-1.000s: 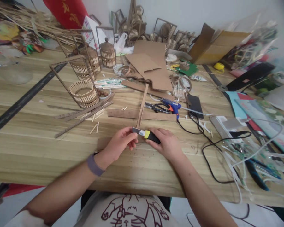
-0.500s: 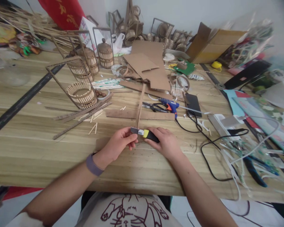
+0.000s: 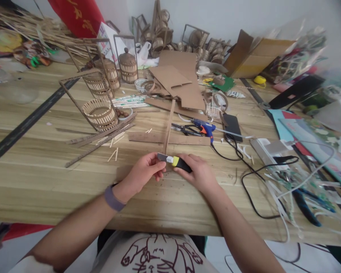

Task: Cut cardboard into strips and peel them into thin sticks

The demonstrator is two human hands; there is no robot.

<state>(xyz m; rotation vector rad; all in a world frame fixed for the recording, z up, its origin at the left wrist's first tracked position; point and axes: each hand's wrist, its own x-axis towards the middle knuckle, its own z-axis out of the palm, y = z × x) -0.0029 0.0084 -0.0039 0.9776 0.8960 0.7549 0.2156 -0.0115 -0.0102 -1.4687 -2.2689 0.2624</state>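
The right hand point(image 3: 200, 172) is clenched around the black and yellow knife point(image 3: 176, 162), its grip buried in the palm so that only the yellow collar and the blade end stick out toward the left. The left hand point(image 3: 143, 175) pinches that blade end between thumb and fingers point(image 3: 156, 165), apparently to steady it. The knife sits low over the tabletop point(image 3: 45, 178), right at the near end of a thin cardboard strip point(image 3: 168, 127); whether the blade touches the strip I cannot tell.

The strip runs straight away from the knife and crosses over a wider cardboard bar point(image 3: 170, 138) lying sideways just beyond the knife, so the two make a cross, probably so one can be trimmed against the other. Just right of the bar's far end lie scissors point(image 3: 186, 129) and a blue glue gun point(image 3: 204, 127), within easy reach, with a dark phone point(image 3: 233, 127) beside the gun and a black cable point(image 3: 252, 182) looping farther right. Left of the knife, short sticks point(image 3: 113, 154) are scattered, and beyond them a round slatted basket point(image 3: 99, 113) leans in a cardboard frame. Flat cardboard sheets point(image 3: 182, 81) lie well beyond the strip's far end. A purple band point(image 3: 113, 198) circles the left wrist.
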